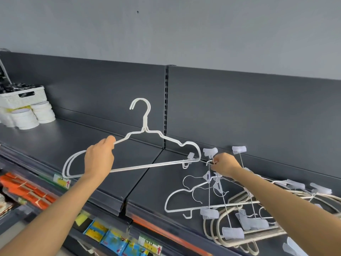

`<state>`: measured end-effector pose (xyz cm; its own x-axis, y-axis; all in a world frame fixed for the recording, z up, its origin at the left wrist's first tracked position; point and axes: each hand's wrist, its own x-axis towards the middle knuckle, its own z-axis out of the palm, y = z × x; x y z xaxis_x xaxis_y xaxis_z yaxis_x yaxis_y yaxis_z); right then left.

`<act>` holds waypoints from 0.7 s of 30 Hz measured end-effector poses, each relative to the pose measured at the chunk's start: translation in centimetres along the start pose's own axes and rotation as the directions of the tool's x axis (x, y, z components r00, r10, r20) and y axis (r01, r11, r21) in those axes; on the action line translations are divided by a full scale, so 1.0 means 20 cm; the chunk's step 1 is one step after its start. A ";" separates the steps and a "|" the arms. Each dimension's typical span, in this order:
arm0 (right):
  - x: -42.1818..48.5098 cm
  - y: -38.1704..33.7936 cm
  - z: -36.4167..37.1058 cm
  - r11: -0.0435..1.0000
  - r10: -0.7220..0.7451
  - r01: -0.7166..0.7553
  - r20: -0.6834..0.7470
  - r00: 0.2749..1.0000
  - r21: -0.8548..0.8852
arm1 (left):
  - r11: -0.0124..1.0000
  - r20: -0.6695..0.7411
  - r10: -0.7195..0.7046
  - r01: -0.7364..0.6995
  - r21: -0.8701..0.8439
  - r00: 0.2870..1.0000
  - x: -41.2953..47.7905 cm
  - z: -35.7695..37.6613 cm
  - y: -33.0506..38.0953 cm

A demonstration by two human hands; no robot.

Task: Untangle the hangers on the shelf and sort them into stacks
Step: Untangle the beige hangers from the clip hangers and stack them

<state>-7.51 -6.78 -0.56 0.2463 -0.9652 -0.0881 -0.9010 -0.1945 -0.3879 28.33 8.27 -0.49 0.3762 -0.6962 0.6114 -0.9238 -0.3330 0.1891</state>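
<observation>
My left hand (98, 157) grips the left shoulder of two white wire hangers (145, 124) held together upright above the dark shelf (55, 143). Their right end is caught on a clear clip (190, 156) of a metal clip hanger. My right hand (224, 164) is closed on the thin wire of that clip hanger (210, 163), just right of the snag. Below and to the right lies a tangled pile of white hangers and clip hangers (249, 217) on the shelf.
A white basket (22, 97) with dark items sits on stacks of white tape rolls (27, 117) at the shelf's far left. A slotted upright (166, 106) splits the back panel. Lower shelves hold orange packs (27, 191) and blue packets (110, 237).
</observation>
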 end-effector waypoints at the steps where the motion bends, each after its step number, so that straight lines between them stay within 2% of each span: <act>1: 0.01 -0.01 0.00 1.000 -0.005 0.005 0.038 0.999 -0.021 | 1.000 0.000 -0.009 0.009 -0.007 1.000 0.00 0.01 -0.01; 7: 0.10 -0.01 -0.02 1.000 0.024 -0.023 0.146 0.989 -0.012 | 0.999 0.023 -0.043 0.043 -0.002 0.999 -0.03 0.08 -0.02; 13: 0.17 0.00 0.08 0.996 0.074 -0.077 0.080 0.994 0.039 | 0.999 0.038 -0.022 0.021 0.029 0.999 -0.03 0.11 0.01; 16: 0.19 0.01 0.10 0.986 0.097 -0.103 0.052 0.994 0.129 | 0.998 0.049 -0.049 0.047 0.039 0.998 -0.04 0.13 0.01; 21: 0.19 0.04 0.10 0.975 0.056 -0.053 -0.008 0.998 0.218 | 0.995 0.075 -0.102 0.100 0.031 0.992 -0.04 0.15 0.04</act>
<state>-6.62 -10.26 -3.05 0.1931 -0.9758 -0.1027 -0.8131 -0.1006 -0.5734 27.46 6.64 -3.21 0.4727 -0.7042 0.5298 -0.8789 -0.4202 0.2257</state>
